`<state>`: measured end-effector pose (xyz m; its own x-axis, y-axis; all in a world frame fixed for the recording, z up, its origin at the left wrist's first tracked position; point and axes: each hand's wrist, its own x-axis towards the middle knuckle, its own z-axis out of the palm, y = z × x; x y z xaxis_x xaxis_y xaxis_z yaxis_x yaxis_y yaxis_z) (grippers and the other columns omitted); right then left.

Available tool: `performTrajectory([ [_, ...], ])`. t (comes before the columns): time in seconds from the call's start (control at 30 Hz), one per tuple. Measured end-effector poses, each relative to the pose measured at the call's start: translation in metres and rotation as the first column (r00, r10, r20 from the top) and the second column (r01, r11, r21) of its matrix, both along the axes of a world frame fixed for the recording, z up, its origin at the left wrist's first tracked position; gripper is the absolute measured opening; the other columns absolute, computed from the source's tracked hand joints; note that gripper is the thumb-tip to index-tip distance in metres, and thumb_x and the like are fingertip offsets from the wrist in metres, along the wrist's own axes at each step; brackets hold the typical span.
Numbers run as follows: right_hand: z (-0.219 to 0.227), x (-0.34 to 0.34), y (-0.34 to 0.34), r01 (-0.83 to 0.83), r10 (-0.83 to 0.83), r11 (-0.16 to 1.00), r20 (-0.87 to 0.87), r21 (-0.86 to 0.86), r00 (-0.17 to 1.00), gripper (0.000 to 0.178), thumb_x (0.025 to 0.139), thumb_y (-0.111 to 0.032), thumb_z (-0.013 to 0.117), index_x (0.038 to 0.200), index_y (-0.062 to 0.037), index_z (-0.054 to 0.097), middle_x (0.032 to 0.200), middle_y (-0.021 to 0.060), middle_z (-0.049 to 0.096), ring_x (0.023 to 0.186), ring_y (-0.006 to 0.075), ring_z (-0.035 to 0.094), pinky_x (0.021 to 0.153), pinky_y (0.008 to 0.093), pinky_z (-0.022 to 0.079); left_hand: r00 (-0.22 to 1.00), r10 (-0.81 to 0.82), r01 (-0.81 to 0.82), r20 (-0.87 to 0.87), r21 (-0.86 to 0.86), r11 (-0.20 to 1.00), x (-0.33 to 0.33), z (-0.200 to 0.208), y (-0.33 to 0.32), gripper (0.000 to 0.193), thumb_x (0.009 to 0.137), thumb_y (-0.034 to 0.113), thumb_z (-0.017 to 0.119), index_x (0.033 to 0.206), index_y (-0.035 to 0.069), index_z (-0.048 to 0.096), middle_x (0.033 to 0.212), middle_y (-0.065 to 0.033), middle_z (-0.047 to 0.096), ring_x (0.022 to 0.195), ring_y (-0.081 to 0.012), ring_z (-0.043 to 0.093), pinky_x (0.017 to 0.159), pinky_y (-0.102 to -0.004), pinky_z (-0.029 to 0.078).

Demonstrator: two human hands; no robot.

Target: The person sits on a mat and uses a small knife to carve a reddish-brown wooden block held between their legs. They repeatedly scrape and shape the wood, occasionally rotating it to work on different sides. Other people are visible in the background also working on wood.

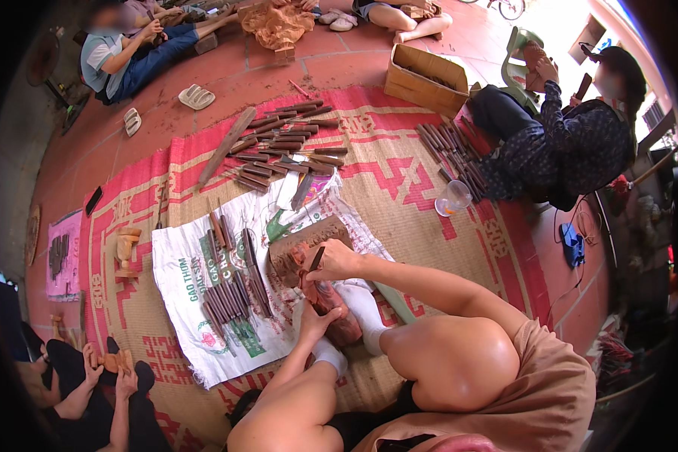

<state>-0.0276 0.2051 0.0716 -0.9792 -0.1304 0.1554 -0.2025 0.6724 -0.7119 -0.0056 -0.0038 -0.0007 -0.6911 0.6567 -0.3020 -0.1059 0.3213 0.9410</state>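
On my head view I count two working hands, one dark tool (317, 258), one reddish-brown carved piece (343, 329) and one wooden block (282, 260). The carved piece sits between two white-socked feet (365, 309), its far end near the block. One white sack (171, 252) carries slim dark tools (226, 301) too crowded for me to number; beyond lie one clear cup (452, 198) and one cardboard box (423, 92). The right hand (337, 260) reaches in from the right, fingers closed around the dark tool; the left hand (316, 322) angles up from below, fingers gripping the carved piece
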Motion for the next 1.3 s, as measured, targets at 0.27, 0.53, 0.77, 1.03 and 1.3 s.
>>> performTrajectory([
  [0.27,0.001,0.003,0.005,0.078,-0.069,0.993,0.099,-0.093,0.993,0.021,0.073,-0.026,0.073,0.078,-0.0068,0.067,0.073,0.0078,0.065,0.070,0.0262,0.063,0.061,0.0365,0.049,1.000,0.017,-0.017,0.005,-0.001,1.000,0.001,0.000,-0.002,0.088,0.067,0.038,0.083,0.131,-0.004,0.039,0.125,-0.0181,0.055,0.116,-0.0250,0.054,0.099,-0.0363,0.041],
  [0.53,-0.006,0.005,0.011,0.116,-0.092,0.978,0.135,-0.176,0.987,0.019,0.074,-0.024,0.073,0.079,-0.0065,0.068,0.076,0.0096,0.066,0.071,0.0279,0.064,0.063,0.0369,0.050,1.000,-0.009,0.009,0.021,-0.005,1.000,0.000,0.002,0.000,0.090,0.068,0.037,0.083,0.134,-0.003,0.037,0.128,-0.0185,0.053,0.120,-0.0266,0.052,0.101,-0.0373,0.039],
  [0.77,-0.006,0.008,-0.001,0.120,-0.119,0.991,0.021,-0.062,0.993,0.018,0.073,-0.022,0.074,0.079,-0.0060,0.068,0.074,0.0096,0.065,0.066,0.0259,0.062,0.063,0.0350,0.049,1.000,-0.014,0.013,0.005,0.021,1.000,-0.002,-0.007,-0.003,0.094,0.067,0.038,0.084,0.136,-0.002,0.034,0.131,-0.0186,0.051,0.121,-0.0269,0.051,0.102,-0.0372,0.039],
  [1.03,-0.011,0.013,-0.002,0.176,-0.174,0.979,0.034,-0.106,0.984,0.017,0.076,-0.022,0.071,0.079,-0.0050,0.067,0.075,0.0107,0.066,0.067,0.0295,0.063,0.062,0.0362,0.049,0.999,-0.013,0.013,0.048,-0.002,1.000,0.001,0.003,-0.001,0.096,0.068,0.040,0.084,0.137,-0.003,0.033,0.132,-0.0192,0.051,0.122,-0.0271,0.051,0.103,-0.0373,0.038],
  [1.3,-0.014,0.015,-0.004,0.222,-0.227,0.961,-0.015,-0.165,0.974,0.022,0.075,-0.031,0.071,0.076,-0.0094,0.067,0.071,0.0117,0.064,0.068,0.0354,0.061,0.061,0.0432,0.048,0.999,-0.004,0.003,0.032,0.027,1.000,-0.001,0.004,0.001,0.095,0.066,0.040,0.085,0.135,-0.003,0.035,0.132,-0.0184,0.050,0.122,-0.0271,0.050,0.102,-0.0372,0.038],
])
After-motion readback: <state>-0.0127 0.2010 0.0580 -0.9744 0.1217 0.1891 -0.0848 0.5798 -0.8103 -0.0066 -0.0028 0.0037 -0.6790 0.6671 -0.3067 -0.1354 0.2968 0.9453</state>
